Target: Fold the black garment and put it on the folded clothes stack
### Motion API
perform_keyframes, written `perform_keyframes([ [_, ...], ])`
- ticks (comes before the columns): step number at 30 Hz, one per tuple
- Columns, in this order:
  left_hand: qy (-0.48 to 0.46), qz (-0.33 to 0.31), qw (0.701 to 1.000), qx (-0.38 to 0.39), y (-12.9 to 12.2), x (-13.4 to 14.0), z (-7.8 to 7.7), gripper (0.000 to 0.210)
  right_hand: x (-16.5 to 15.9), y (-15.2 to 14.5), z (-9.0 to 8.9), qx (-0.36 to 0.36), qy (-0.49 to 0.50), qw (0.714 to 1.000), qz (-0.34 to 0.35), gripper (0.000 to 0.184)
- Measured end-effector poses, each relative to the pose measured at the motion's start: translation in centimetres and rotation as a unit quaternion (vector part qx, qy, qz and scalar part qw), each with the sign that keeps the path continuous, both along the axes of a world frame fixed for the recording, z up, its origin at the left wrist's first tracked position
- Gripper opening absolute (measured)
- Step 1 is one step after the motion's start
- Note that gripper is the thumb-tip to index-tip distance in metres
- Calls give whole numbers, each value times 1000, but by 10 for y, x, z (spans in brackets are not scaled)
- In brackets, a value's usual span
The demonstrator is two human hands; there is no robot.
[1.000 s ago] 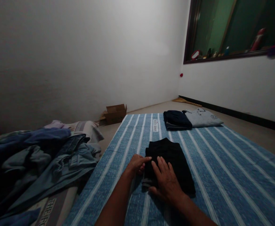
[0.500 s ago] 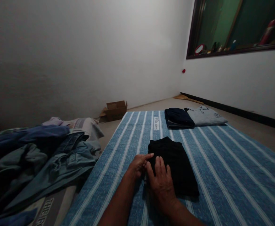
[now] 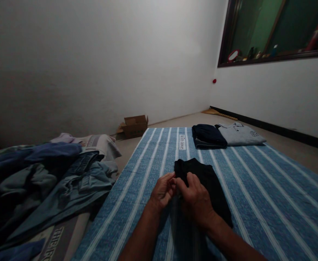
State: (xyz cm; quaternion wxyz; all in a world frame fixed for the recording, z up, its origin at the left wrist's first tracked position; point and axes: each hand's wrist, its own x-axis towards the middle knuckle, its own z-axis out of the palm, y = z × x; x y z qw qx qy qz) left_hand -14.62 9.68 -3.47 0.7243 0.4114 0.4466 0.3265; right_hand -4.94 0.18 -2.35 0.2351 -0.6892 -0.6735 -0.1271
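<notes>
Where the blue striped mat (image 3: 257, 188) covers the floor, a folded black garment (image 3: 210, 185) lies near its middle, close in front of the person; left hand (image 3: 163, 190) at the garment's near left edge, fingers curled narrow and pinching the cloth there; right hand (image 3: 195, 199) just beside it, resting on the garment's left side, fingers bent in and gripping the same edge; the two hands touching or nearly so at the fingertips; both forearms reaching in from the bottom of the view.

Further items: folded dark navy garment (image 3: 208, 135) at the far end of the mat; folded grey shirt (image 3: 242, 134) touching its right side; white label (image 3: 182, 142) printed on the mat, just left of the navy garment; loose heap of blue and denim clothes (image 3: 47, 181) off the mat's left side, well apart from the hands; open cardboard box (image 3: 133, 126) on the bare floor against the white wall (image 3: 93, 61), beyond the mat's far left corner; dark-framed window (image 3: 276, 29) high on the right wall, small objects along its sill, too dim to name.
</notes>
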Motion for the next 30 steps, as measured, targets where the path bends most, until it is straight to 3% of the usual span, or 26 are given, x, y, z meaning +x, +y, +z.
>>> perform_keyframes([
  [5,-141,-21,989,-30,-13,6,-4,26,39,4,45,-21,157,987,41,37],
  [9,-89,30,994,-54,-16,6,-19,19,69,8,72,47,311,945,92,46],
  [12,-82,80,989,-96,-21,7,-26,19,90,8,93,49,489,868,62,46],
  [15,-143,36,979,-141,-32,17,-26,29,111,9,101,67,663,746,5,54],
  [18,-255,-33,945,-200,-44,33,-24,47,129,11,75,145,757,636,-33,59],
  [21,-353,-46,907,-226,-51,49,-26,54,140,7,15,186,808,551,-95,51],
  [24,-287,0,915,-282,-54,58,-29,45,145,-10,-51,162,815,541,-133,50],
  [26,-211,24,925,-314,-57,60,-30,39,149,-26,-80,120,811,550,-160,42],
  [28,-169,40,933,-314,-59,60,-30,37,154,-40,-89,53,819,550,-152,34],
  [30,-144,58,942,-297,-62,58,-30,32,162,-51,-83,-15,834,539,-116,29],
])
